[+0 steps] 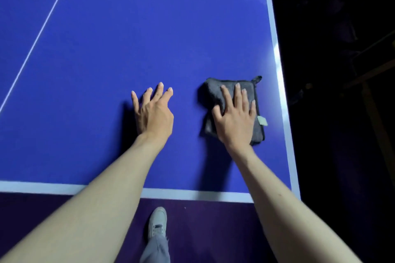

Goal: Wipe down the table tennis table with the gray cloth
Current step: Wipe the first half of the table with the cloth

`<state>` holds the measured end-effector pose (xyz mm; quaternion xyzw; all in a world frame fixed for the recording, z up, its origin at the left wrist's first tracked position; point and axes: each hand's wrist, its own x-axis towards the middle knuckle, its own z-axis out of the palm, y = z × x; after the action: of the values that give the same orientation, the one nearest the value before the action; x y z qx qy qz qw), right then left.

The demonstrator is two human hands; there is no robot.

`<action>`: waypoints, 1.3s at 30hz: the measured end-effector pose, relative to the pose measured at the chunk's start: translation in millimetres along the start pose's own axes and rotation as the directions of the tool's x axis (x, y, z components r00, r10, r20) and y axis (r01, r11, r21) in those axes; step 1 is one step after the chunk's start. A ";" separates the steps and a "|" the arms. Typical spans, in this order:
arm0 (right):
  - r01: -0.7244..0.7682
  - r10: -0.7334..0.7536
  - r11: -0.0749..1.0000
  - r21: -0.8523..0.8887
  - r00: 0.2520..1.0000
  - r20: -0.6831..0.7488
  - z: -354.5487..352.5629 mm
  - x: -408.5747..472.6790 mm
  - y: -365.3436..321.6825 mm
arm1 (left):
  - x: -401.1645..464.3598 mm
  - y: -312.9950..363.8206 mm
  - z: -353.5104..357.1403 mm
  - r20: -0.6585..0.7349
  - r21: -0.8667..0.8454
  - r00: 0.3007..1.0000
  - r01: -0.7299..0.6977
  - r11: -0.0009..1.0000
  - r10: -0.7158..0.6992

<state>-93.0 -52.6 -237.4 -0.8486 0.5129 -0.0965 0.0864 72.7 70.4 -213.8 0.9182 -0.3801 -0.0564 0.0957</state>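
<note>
Right hand [235,117]: flat, fingers straight, pressed on folded gray cloth [214,94] near table [128,38] right edge. Left hand [152,111]: spread, held nothing, beside cloth. Below: 1 white shoe [157,221]. Surroundings dark, indistinct.

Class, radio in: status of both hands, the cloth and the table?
Right hand flat on gray cloth, near table's right edge. Left hand open, on bare blue. Nothing in the way.

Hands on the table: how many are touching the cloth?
1. The right hand presses flat on the gray cloth; the left hand rests on bare table beside it.
</note>
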 end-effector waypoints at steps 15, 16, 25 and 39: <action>0.024 -0.021 0.996 -0.085 0.999 0.035 -5.7 -172.7 -8.0 | -27.6 -70.0 -19.1 -0.060 -0.074 0.998 0.004 0.997 -0.009; 0.024 -0.021 0.996 -0.086 0.999 0.036 -4.0 -161.0 -10.9 | -16.5 -78.1 -19.3 -0.056 -0.082 0.998 0.024 0.996 -0.029; -0.040 0.042 0.996 -0.083 0.999 0.029 22.1 13.3 -64.5 | 24.1 -95.9 -13.3 -0.023 -0.150 0.996 0.079 0.986 -0.084; -0.040 0.041 0.999 -0.031 0.998 0.040 42.7 194.2 -107.4 | 26.5 -99.4 -4.1 -0.084 0.042 0.996 0.003 0.999 0.000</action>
<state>97.9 -173.5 -237.7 -0.8410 0.5296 -0.0698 0.0859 160.4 121.1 -232.4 0.9219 -0.3762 -0.0100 0.0924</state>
